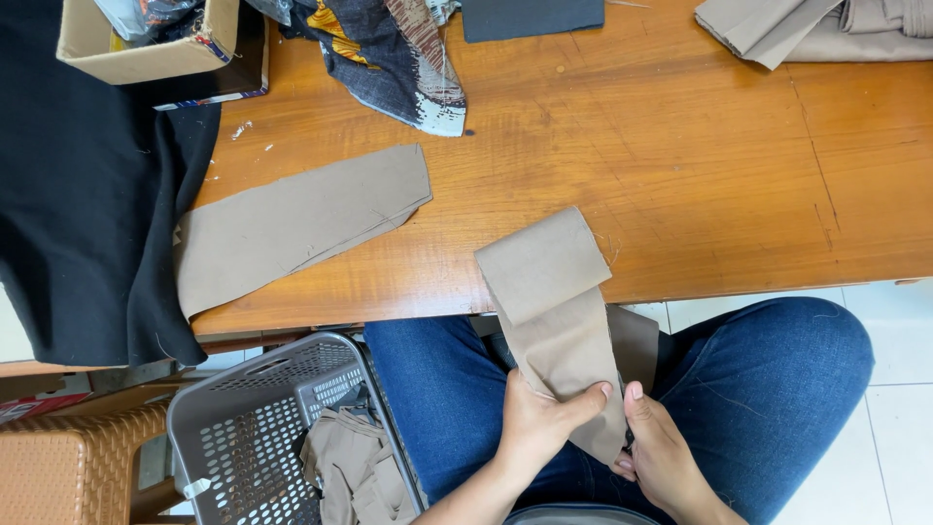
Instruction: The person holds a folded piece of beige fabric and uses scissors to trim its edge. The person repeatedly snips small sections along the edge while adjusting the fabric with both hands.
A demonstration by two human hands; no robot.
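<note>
A tan strip of cloth (554, 301) runs from the table's front edge down onto my lap. My left hand (539, 418) pinches its lower part, thumb on top. My right hand (661, 452) grips the strip's bottom end just to the right, fingers curled under the cloth. Both hands rest over my blue jeans (777, 379). The upper end of the strip lies folded on the wooden table (700, 165).
A second tan cloth piece (292, 219) lies on the table at left beside black fabric (78, 194). A grey perforated basket (262, 428) with tan cloth stands by my left leg. Patterned fabric (389, 53), a cardboard box (146, 39) and folded tan cloth (816, 29) sit at the far edge.
</note>
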